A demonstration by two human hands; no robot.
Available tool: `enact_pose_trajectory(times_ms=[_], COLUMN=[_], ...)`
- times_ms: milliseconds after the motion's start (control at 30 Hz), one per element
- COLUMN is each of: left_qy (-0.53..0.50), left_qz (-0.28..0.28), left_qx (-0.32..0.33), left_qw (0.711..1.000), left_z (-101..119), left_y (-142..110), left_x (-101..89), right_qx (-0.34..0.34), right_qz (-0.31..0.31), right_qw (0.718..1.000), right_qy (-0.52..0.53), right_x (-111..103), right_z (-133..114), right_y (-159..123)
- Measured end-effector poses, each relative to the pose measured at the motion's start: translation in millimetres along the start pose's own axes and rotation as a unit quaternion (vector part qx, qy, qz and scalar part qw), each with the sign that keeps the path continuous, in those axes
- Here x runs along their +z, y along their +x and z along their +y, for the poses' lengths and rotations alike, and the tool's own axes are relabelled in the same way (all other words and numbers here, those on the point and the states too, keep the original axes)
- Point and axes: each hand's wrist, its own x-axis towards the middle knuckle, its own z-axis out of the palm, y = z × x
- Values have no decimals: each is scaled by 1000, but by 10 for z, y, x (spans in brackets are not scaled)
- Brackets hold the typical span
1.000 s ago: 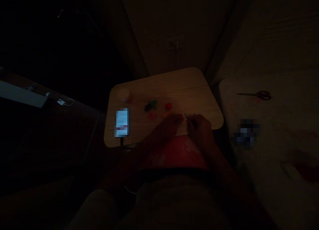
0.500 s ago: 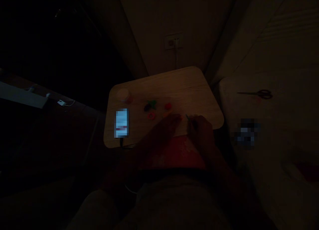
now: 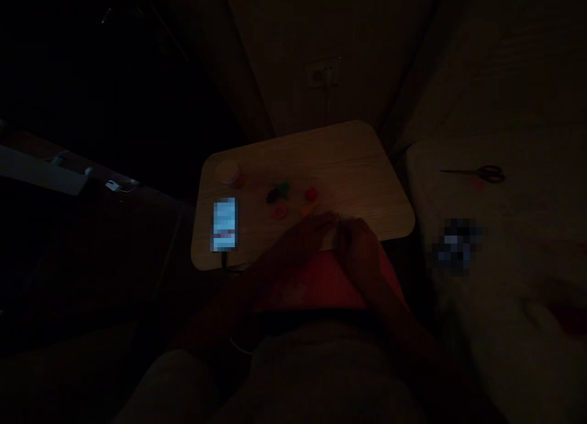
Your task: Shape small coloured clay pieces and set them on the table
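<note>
The scene is very dark. Over the near edge of the wooden table (image 3: 298,161), my left hand (image 3: 314,229) is closed, with a small orange piece (image 3: 337,218) at its fingertips. Right beside it, my right hand (image 3: 360,243) is closed; the thin stick-like tool it held a moment ago is hidden by the fingers now. Close to my left hand lie a yellow-orange lump (image 3: 309,209) and a red lump (image 3: 311,194). Farther left are a reddish ring (image 3: 280,212), a green piece (image 3: 281,189) and a dark purple lump (image 3: 272,196).
A lidded tub (image 3: 229,173) stands at the table's left, behind a lit phone (image 3: 224,224) with a cable. Below the near edge shows a red surface (image 3: 316,283). Scissors (image 3: 477,173) and a blurred item (image 3: 457,243) lie on the pale surface at right.
My right hand has moved left, bringing its fingertips up to my left hand's. The thin tool's tip, visible earlier, is out of sight. My left hand has stayed nearly in place.
</note>
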Motion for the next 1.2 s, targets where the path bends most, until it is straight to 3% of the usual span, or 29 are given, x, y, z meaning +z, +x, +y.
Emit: enact_pose_trajectory(times_ms=[400,667,1000,1200], left_qy=[-19,-17,-36,-53], left_qz=[1,-7,-2,16], left_qx=[36,-1,5,-26], left_qw=[999,1000,999,998], left_z=[-60,-51,-34,63], left_y=[-5,-33,-17,-4], left_x=[-13,9,-34,-87], right_qx=[-12,15,4,33], right_qz=[11,14,-1,26], right_qw=[1000,1000,1000,999], right_qy=[5,-12,21,12], right_x=[110,0,52,-77], right_z=[-26,32,-30,106], right_y=[13,47,40,84])
